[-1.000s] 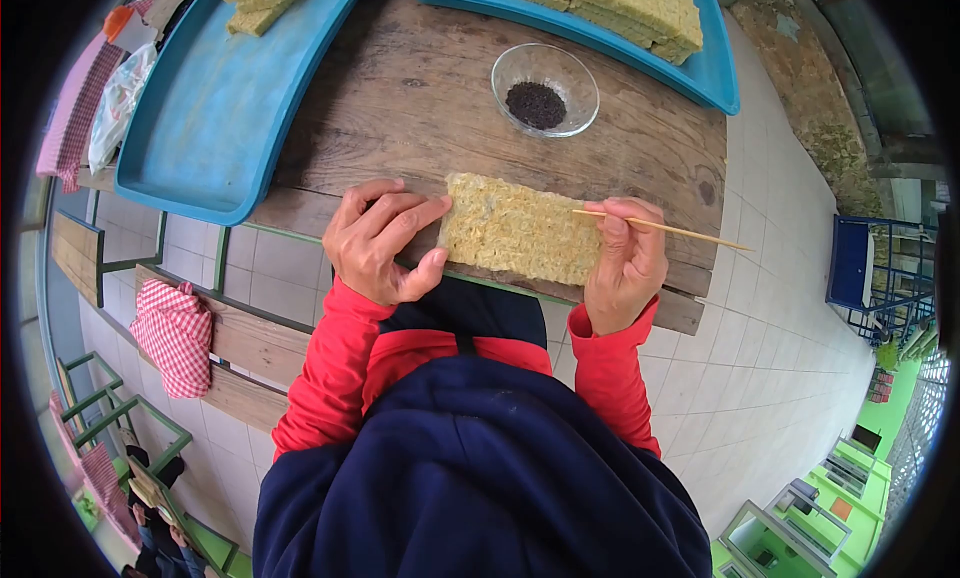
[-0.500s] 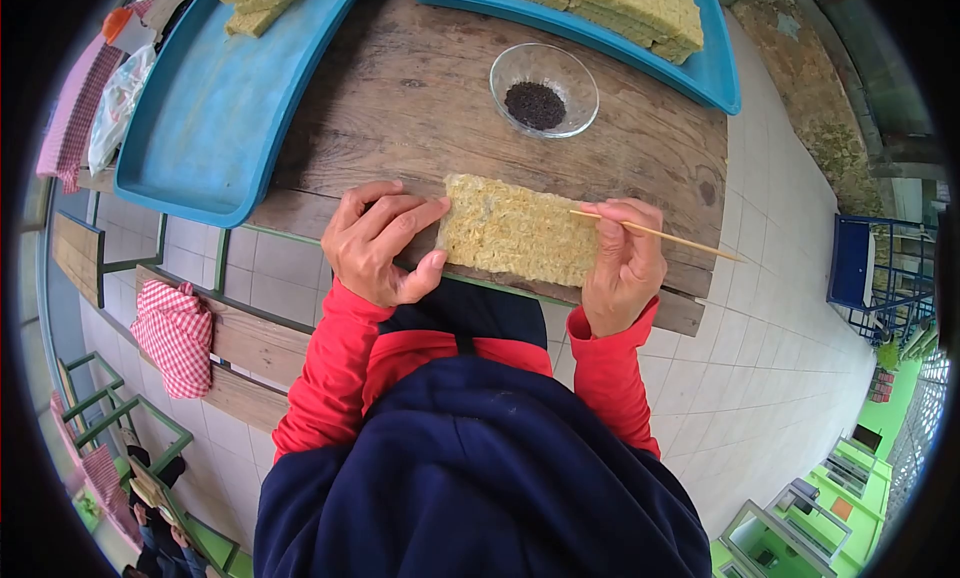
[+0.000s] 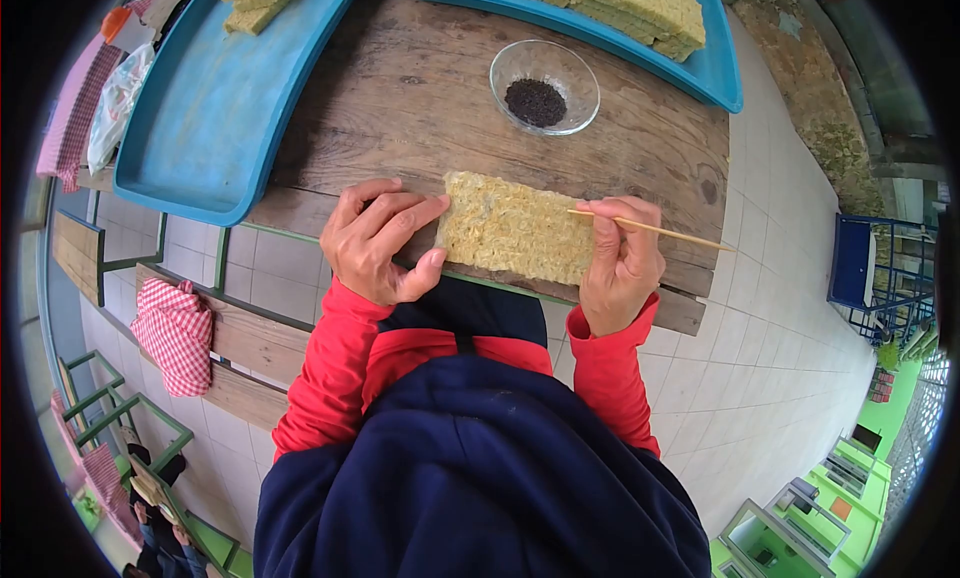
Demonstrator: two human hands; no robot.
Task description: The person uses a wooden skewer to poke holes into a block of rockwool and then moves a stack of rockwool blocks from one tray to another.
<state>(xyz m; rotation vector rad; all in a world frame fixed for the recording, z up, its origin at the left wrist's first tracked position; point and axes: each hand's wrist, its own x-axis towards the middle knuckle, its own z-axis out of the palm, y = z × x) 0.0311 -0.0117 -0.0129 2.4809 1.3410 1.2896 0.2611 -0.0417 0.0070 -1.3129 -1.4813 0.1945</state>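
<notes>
A yellow fibrous slab (image 3: 515, 228) is being steadied at the near edge of the wooden table (image 3: 420, 88) by the left hand (image 3: 383, 240), whose fingers are being pressed flat against its left end. A thin wooden stick (image 3: 650, 230) is being pinched by the right hand (image 3: 622, 263), with its tip being brought to the slab's right end. The slab could be torn if the stick is driven too hard. The glass bowl of dark seeds (image 3: 544, 88), standing just beyond, could be knocked.
</notes>
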